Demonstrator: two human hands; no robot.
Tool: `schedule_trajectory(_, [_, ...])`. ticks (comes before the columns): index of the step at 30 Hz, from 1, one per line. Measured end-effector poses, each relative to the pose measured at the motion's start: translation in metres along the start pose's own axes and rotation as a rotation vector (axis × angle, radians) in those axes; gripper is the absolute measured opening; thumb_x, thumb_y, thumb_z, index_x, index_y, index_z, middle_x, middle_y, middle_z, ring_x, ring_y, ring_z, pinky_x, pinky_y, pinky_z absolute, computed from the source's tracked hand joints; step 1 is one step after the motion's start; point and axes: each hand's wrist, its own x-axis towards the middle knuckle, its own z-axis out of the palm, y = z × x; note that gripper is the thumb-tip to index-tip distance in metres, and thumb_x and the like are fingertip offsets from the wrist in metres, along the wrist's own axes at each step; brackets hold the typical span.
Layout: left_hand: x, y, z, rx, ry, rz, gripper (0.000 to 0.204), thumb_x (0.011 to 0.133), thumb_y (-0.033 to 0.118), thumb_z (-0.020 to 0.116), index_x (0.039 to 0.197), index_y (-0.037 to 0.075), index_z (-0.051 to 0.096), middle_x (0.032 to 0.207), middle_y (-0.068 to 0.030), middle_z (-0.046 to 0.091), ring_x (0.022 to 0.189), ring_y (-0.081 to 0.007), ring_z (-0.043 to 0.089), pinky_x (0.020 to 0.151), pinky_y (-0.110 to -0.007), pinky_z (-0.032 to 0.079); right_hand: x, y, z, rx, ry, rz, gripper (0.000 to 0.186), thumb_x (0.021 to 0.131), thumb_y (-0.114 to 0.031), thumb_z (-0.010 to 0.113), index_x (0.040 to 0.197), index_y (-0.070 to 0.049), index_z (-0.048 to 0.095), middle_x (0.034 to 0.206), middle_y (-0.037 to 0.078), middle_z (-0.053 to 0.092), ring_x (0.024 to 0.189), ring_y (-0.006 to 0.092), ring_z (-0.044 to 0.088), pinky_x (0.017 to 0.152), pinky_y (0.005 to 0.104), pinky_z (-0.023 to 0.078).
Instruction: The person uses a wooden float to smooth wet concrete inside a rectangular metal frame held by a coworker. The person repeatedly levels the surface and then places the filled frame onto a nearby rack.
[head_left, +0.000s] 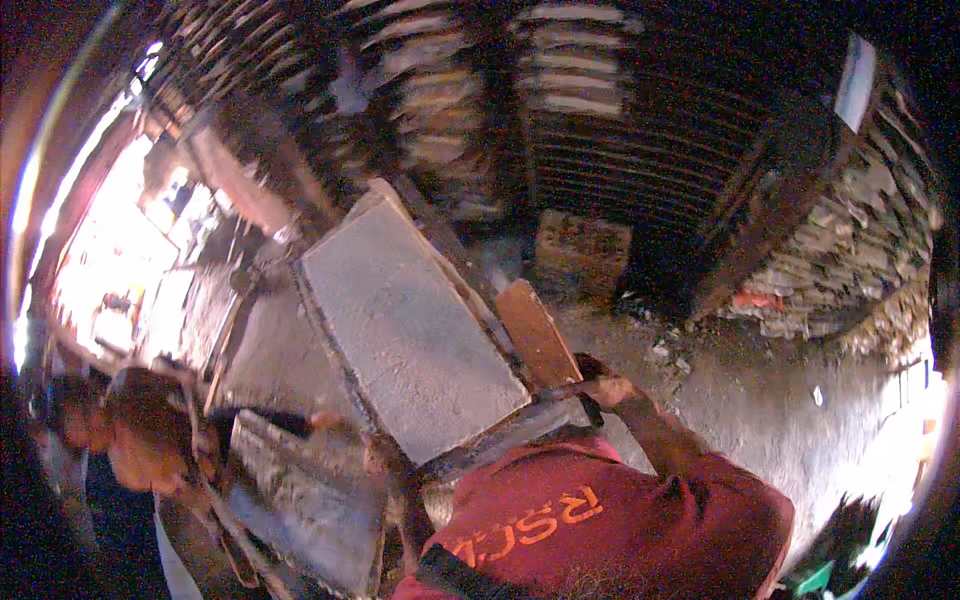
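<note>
A large pale grey, rough-faced rectangular slab [415,330] lies tilted in front of me, with a dark frame [340,370] along its edges. My right hand [608,390] is closed around the near right end of the frame, close to a small reddish-brown board [538,335] leaning beside the slab. At the slab's near left corner my left hand [385,458] grips the frame's edge; its fingers show only in part and are blurred. My red shirt hides what lies beneath the near edge.
At the left, close by, another person [150,430] stands beside a second grey slab [300,490]. Stacked rough pieces [840,250] fill the right side behind a slanted beam [750,250]. A brown block [582,255] stands at the back. Bright openings show left and right.
</note>
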Motion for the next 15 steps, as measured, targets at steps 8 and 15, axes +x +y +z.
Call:
schedule_trajectory(8, [0.113,0.04,0.143,0.055,-0.482,-0.097,0.056,0.101,0.051,0.049,0.132,0.006,0.053,0.098,-0.006,0.061,0.082,-0.0168,0.058,0.067,-0.031,0.047,-0.007,0.068,0.084,0.36,0.526,0.08,0.037,0.089,-0.023,0.067,0.122,-0.005,0.064,0.118,0.013,0.063,0.113,0.027,0.059,0.099,0.0367,0.046])
schedule_trajectory(15, [0.206,0.08,0.253,0.103,-0.977,0.317,0.054,0.099,0.053,0.051,0.099,0.001,0.064,0.069,-0.0019,0.059,0.055,-0.0122,0.052,0.048,-0.033,0.043,0.006,-0.003,0.17,0.582,0.845,-0.132,0.047,0.084,-0.02,0.072,0.126,-0.003,0.059,0.11,0.004,0.069,0.092,0.0183,0.063,0.076,0.032,0.052])
